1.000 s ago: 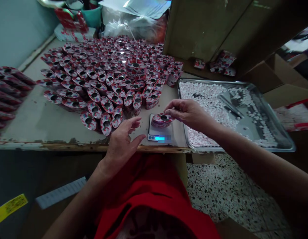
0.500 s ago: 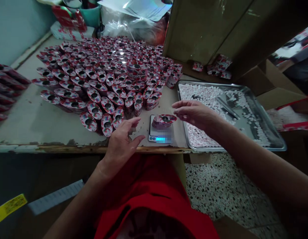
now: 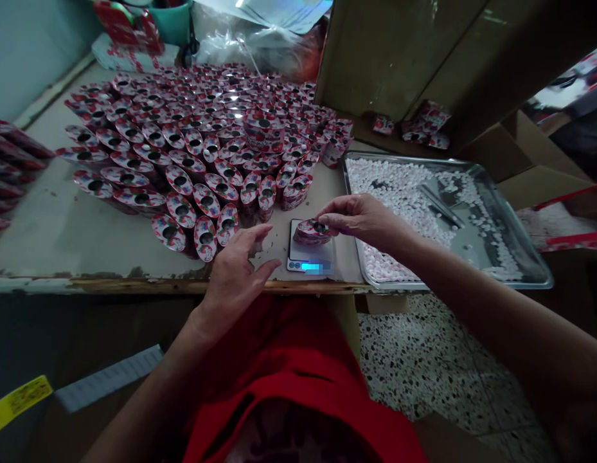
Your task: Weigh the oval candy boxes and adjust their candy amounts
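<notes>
A small red-and-white printed oval box [image 3: 311,232], with a round hole in its top, stands on a small digital scale [image 3: 302,257] with a lit blue display. My right hand [image 3: 358,217] reaches over the box from the right, its thumb and fingertips pinched together at the hole. Whatever those fingers hold, if anything, is hidden. To the left of the scale, my left hand [image 3: 238,270] hovers at the table edge, thumb and fingers apart and nothing in them. A metal tray [image 3: 522,218] of small white candies [image 3: 387,177] lies right of the scale.
Many similar boxes [image 3: 202,154] stand upright, packed closely behind and left of the scale. A metal bar [image 3: 441,206] lies in the tray. Behind it rises a large cardboard box [image 3: 394,64]. More printed packs [image 3: 13,164] lie at the far left.
My right hand has moved left, from beside the box to its top hole, and its fingers have come together. My left hand has stayed almost still. The view has shifted slightly.
</notes>
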The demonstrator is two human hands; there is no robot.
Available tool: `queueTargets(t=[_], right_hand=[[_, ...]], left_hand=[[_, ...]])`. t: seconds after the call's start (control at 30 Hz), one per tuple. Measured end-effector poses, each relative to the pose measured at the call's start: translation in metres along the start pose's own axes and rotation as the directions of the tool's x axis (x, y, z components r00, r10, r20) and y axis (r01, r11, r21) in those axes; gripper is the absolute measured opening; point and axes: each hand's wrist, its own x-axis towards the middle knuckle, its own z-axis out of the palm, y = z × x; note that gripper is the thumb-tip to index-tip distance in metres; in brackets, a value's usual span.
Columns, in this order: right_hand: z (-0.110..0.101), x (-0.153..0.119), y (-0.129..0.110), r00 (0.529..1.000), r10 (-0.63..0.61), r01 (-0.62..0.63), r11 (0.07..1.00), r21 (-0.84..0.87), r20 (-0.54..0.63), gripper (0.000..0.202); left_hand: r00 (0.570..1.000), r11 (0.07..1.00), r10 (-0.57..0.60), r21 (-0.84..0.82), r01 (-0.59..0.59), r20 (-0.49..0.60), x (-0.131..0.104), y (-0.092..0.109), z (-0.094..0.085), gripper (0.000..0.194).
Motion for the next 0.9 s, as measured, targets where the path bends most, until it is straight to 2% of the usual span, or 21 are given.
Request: queueTargets(t=[0.23, 0.4, 0.57, 0.67, 0.77, 0.83, 0.9], right_hand=[[-0.001, -0.001, 0.001, 0.999, -0.024, 0.024, 1.000, -0.014, -0.031, 0.036], [0.001, 0.000, 0.002, 1.000, 0.001, -0.001, 1.000, 0.025, -0.004, 0.027], [0.007, 0.002, 0.004, 0.998, 0.054, -0.052, 0.991, 0.120, -0.014, 0.025], [-0.002, 0.001, 0.001, 0.991, 0.106, -0.087, 0.971, 0.222, -0.077, 0.018], [-0.029, -0.002, 0.005, 0.937, 0.257, -0.126, 0.880, 0.459, -0.236, 0.023], [-0.050, -0.005, 0.013, 0.862, 0.404, -0.133, 0.762, 0.634, -0.305, 0.032], [-0.067, -0.010, 0.023, 0.783, 0.531, -0.134, 0.653, 0.745, -0.324, 0.036]], left_hand=[[1.000, 1.000, 0.006, 0.025, -0.006, 0.018, 0.001, 0.000, -0.003, 0.052], [0.999, 0.998, 0.017, 0.054, -0.018, 0.029, 0.001, 0.005, -0.001, 0.049], [0.999, 0.996, 0.033, 0.078, -0.033, 0.011, 0.002, 0.008, -0.002, 0.053], [0.999, 0.995, 0.035, 0.089, -0.035, -0.001, 0.003, 0.008, -0.004, 0.054], [0.999, 0.994, 0.042, 0.098, -0.041, -0.009, 0.003, 0.007, -0.004, 0.054], [0.999, 0.993, 0.048, 0.106, -0.047, -0.010, 0.003, 0.006, -0.004, 0.053], [0.998, 0.993, 0.054, 0.109, -0.053, -0.012, 0.003, 0.007, -0.002, 0.052]])
